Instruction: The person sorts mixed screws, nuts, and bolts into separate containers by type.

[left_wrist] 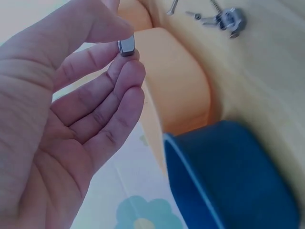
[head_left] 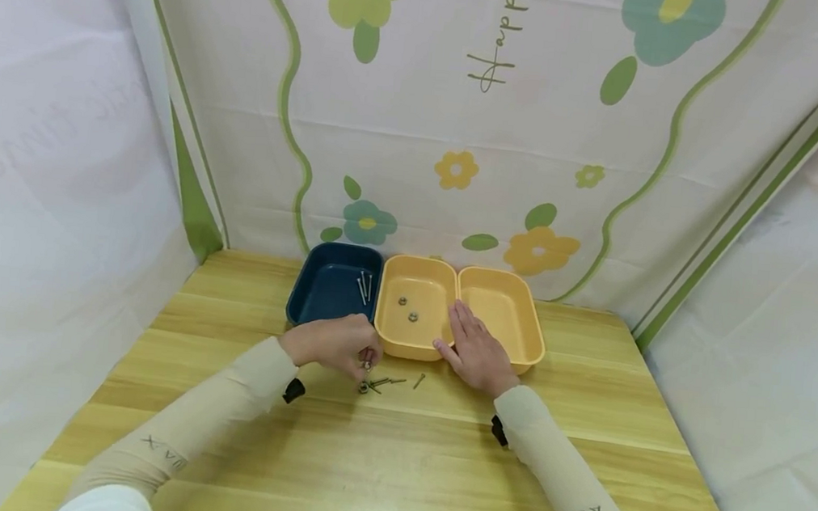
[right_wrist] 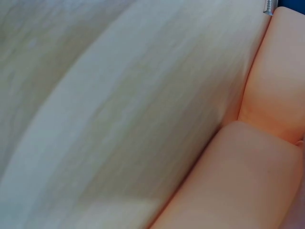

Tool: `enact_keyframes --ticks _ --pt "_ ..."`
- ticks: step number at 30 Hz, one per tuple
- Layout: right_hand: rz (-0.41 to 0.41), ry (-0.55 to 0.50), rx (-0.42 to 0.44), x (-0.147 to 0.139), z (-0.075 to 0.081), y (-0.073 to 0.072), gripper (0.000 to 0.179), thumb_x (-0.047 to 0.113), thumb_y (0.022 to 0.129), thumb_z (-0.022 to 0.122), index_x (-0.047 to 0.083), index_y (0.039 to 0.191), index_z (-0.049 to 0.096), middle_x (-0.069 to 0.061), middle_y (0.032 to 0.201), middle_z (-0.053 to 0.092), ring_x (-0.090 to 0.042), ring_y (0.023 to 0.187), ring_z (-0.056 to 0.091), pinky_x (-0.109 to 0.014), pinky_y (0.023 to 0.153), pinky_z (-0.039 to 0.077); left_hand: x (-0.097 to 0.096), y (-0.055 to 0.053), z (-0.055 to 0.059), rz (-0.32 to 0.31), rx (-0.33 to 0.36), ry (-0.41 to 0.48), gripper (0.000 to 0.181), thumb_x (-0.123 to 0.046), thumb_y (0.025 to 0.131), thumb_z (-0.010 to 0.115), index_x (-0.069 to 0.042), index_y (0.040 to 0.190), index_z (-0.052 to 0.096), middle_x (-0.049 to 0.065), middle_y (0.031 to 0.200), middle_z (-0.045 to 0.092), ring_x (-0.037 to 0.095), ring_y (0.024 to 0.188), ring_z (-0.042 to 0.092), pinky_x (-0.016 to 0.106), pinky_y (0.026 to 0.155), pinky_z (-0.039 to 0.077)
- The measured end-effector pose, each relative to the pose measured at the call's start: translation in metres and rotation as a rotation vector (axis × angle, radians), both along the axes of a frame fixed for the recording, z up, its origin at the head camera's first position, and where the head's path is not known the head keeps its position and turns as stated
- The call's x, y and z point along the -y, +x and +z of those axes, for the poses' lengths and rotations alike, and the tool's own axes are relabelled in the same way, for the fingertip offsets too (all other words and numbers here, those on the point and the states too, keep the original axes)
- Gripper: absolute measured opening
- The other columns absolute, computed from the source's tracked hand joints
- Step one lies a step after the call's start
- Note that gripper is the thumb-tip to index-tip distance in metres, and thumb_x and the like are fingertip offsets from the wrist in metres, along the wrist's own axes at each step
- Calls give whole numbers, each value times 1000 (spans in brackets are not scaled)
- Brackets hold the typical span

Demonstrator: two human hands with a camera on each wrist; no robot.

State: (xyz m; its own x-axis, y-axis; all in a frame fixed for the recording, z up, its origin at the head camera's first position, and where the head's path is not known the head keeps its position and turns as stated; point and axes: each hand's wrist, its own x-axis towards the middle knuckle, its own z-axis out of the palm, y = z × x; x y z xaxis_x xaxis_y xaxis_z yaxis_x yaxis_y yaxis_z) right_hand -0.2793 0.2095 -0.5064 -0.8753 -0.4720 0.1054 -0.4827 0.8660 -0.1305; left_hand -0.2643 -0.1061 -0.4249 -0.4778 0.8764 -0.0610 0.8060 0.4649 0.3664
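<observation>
My left hand [head_left: 334, 341] pinches a small metal nut [left_wrist: 127, 46] between thumb and fingertips, over the table in front of the blue box [head_left: 325, 290]. Right below it lie several screws [head_left: 382, 382] with another nut [head_left: 363, 388]. My right hand [head_left: 479, 357], fingers straight, rests across the adjoining rims of the middle yellow box [head_left: 408, 350] and the right yellow box [head_left: 502, 316]. Two nuts [head_left: 413, 317] lie inside the middle box. In the blue box are several long screws [head_left: 362, 288]. The right wrist view shows mostly table and yellow box walls.
The three boxes stand side by side near the back of the wooden table [head_left: 391, 465]. One loose screw [head_left: 419, 381] lies between the hands, in front of the middle box. A flower-printed cloth [head_left: 391, 124] hangs behind the table, with white cloth on both sides.
</observation>
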Motion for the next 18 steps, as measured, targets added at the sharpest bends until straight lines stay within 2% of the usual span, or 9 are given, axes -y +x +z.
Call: enact_keyframes --ticks 6,13,18 --pt "-8 7 24 1 0 0 83 58 112 30 0 168 10 -17 178 8 -32 166 12 -49 134 21 -8 -15 9 17 -53 0 11 -8 83 80 -14 90 77 -7 80 72 0 68 57 17 65 51" --pt "-19 8 15 0 0 0 83 58 112 31 0 168 12 -17 178 9 -31 166 12 -49 133 21 -17 -37 21 34 -111 9 9 -6 83 78 -6 92 78 1 81 73 3 67 55 19 65 50" --pt "-15 -1 4 0 -1 0 82 56 112 33 -1 168 13 -18 178 11 -32 166 14 -49 133 22 -22 -51 20 63 -151 20 8 -7 84 80 -7 91 78 2 82 72 6 70 55 21 67 51"
